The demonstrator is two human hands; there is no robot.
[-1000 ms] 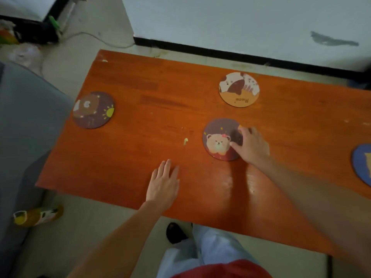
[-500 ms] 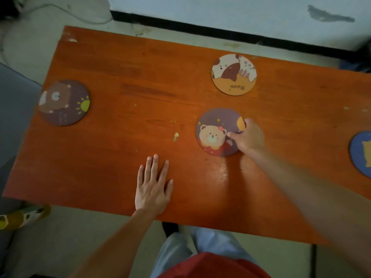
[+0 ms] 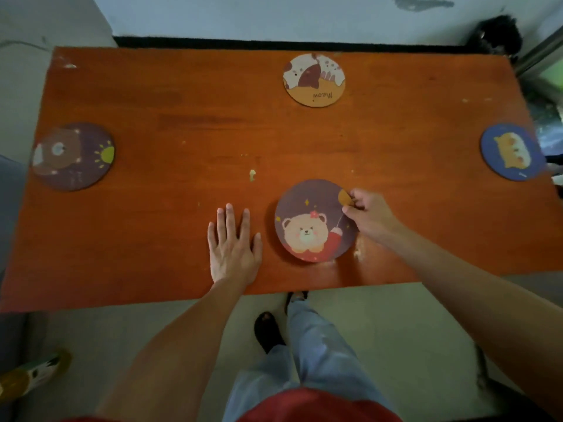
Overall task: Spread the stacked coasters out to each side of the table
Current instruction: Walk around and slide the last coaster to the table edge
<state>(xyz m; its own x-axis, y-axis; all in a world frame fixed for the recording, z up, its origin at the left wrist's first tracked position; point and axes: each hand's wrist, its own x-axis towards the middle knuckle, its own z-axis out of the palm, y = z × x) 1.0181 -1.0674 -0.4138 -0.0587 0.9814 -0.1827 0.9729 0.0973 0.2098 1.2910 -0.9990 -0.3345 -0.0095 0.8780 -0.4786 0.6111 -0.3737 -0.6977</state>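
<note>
Several round coasters lie on the orange wooden table (image 3: 182, 233). A purple coaster with a cream bear (image 3: 312, 222) sits near the front edge, and my right hand (image 3: 370, 216) pinches its right rim. My left hand (image 3: 233, 243) rests flat on the table just left of it, fingers apart, holding nothing. A cat coaster marked "Meow" (image 3: 314, 80) lies at the far side. A dark purple bear coaster (image 3: 73, 156) lies at the left end. A blue coaster with an orange cat (image 3: 511, 152) lies at the right end.
A small pale crumb (image 3: 252, 174) lies mid-table. My legs and a dark shoe (image 3: 268, 330) show below the front edge. A grey seat (image 3: 9, 190) stands at the left, with a yellow object (image 3: 30, 374) on the floor. A white wall (image 3: 274, 13) runs behind the table.
The cream-bear coaster has slid toward the front edge under my right hand. My left hand stayed flat beside it. The view shifted, bringing the blue coaster fully into sight.
</note>
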